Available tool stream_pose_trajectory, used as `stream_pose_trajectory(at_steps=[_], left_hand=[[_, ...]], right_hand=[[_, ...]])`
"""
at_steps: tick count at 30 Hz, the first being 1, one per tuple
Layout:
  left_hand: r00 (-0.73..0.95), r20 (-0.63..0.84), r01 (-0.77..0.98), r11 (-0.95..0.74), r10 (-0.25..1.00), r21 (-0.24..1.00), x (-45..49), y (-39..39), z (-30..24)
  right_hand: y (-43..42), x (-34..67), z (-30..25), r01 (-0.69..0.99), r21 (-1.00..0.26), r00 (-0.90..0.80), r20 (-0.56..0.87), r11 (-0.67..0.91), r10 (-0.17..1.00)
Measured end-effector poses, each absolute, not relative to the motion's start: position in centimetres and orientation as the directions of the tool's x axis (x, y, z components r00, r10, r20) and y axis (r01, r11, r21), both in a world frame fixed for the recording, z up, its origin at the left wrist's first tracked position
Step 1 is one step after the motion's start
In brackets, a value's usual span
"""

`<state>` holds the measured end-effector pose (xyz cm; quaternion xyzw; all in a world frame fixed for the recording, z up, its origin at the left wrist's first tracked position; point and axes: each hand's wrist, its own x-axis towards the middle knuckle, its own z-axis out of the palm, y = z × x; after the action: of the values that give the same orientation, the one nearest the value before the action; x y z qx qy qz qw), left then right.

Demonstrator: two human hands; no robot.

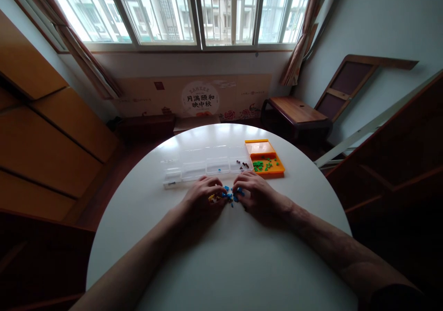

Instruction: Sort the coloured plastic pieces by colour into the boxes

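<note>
Both my hands are close together over a small heap of toy-brick-like pieces on the white round table [228, 251]. Between them lie small blue pieces [228, 195]. My left hand [202, 194] curls its fingers and thumb around yellow pieces [212, 199], with some blue ones at its fingertips. On the other side, my right hand [258, 193] has its thumb and fingers bent around blue pieces [240, 191]. The fingers partly hide what each hand grips.
Beyond my hands stands a clear compartment box [194, 170] holding a few dark pieces [242, 164] and a tiny blue one. Joined at its right is an open orange box [275, 172] with several green pieces [258, 165]. A wooden chair [297, 110] stands past the table's far right edge.
</note>
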<state>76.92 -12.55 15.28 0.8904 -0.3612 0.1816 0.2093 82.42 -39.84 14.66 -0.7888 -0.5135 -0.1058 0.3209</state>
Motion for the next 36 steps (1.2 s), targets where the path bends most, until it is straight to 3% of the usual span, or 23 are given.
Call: stream_pose_trajectory(at_steps=[15, 17, 22, 26, 30, 36], left_hand=[[0.659, 0.502, -0.725, -0.651, -0.561, 0.224, 77.3, -12.5, 14.8], [0.68, 0.541, -0.692, -0.678, -0.495, 0.25, 77.4, -12.5, 14.8], [0.772, 0.612, -0.489, -0.775, -0.171, 0.4, 78.3, -12.4, 15.1], [0.776, 0.628, -0.411, -0.795, -0.049, 0.446, 79.2, -12.3, 15.2], [0.785, 0.618, -0.38, -0.817, -0.037, 0.434, 79.2, -12.2, 15.2], [0.8, 0.587, -0.397, -0.842, -0.123, 0.364, 78.0, -12.6, 15.7]], right_hand=[[-39.7, 82.5, 14.7, 0.898, -0.344, 0.42, 0.486, -0.274, 0.767], [-39.6, 82.4, 14.9, 0.907, -0.323, 0.404, 0.486, -0.27, 0.775], [-39.4, 82.5, 14.9, 0.928, -0.271, 0.361, 0.493, -0.254, 0.792], [-39.3, 82.8, 14.7, 0.937, -0.269, 0.333, 0.505, -0.221, 0.796], [-39.4, 83.0, 14.3, 0.941, -0.281, 0.318, 0.542, -0.188, 0.778], [-39.7, 82.8, 14.4, 0.927, -0.307, 0.356, 0.528, -0.218, 0.771]])
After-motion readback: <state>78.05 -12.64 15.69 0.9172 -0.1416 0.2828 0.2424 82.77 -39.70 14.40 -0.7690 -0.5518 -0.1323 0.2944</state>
